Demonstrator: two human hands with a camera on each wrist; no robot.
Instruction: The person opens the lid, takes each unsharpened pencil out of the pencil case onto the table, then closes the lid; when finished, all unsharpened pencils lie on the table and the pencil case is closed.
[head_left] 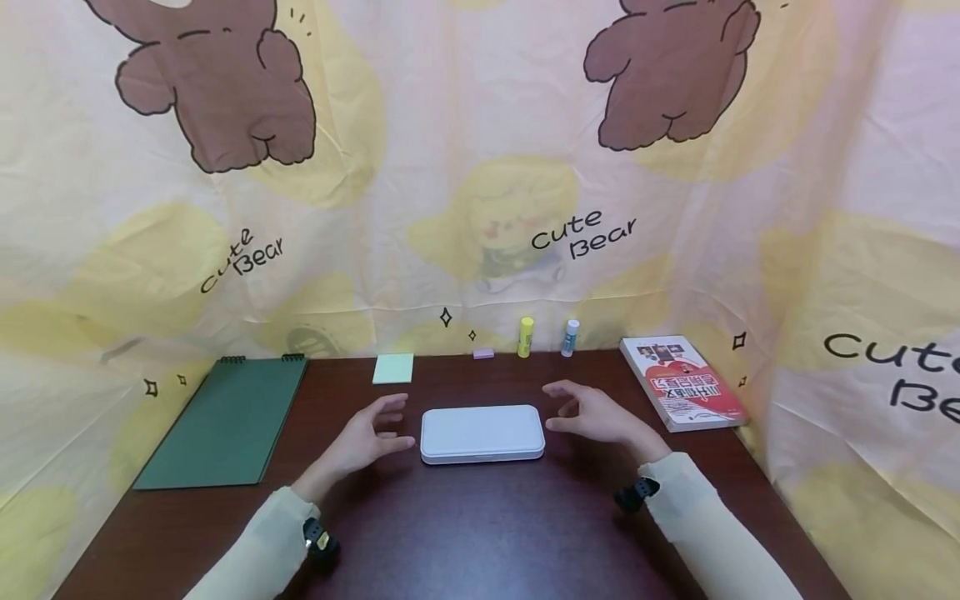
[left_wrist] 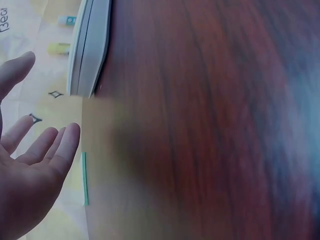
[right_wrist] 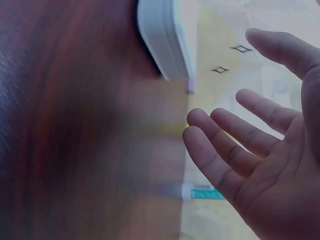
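Observation:
A white, flat rectangular case with rounded corners [head_left: 482, 433] lies closed on the dark wooden table. My left hand [head_left: 369, 437] hovers just off its left end, fingers spread and relaxed, touching nothing. On the opposite side my right hand [head_left: 588, 412] is held apart from the right end, its fingers loosely bent with nothing in them. In the left wrist view the case [left_wrist: 90, 47] stands beyond the thumb and fingertips, with a gap between. The right wrist view likewise shows the case [right_wrist: 162, 37] away from the fingers.
Left on the table lies a green spiral-bound pad [head_left: 225, 421]. Along the back are pale green sticky notes [head_left: 393, 368], a small pink block [head_left: 483, 353], a yellow stick [head_left: 526, 337] and a white-capped glue stick [head_left: 570, 338]. A red-and-white book [head_left: 684, 383] lies at right, before a printed curtain [head_left: 420, 167].

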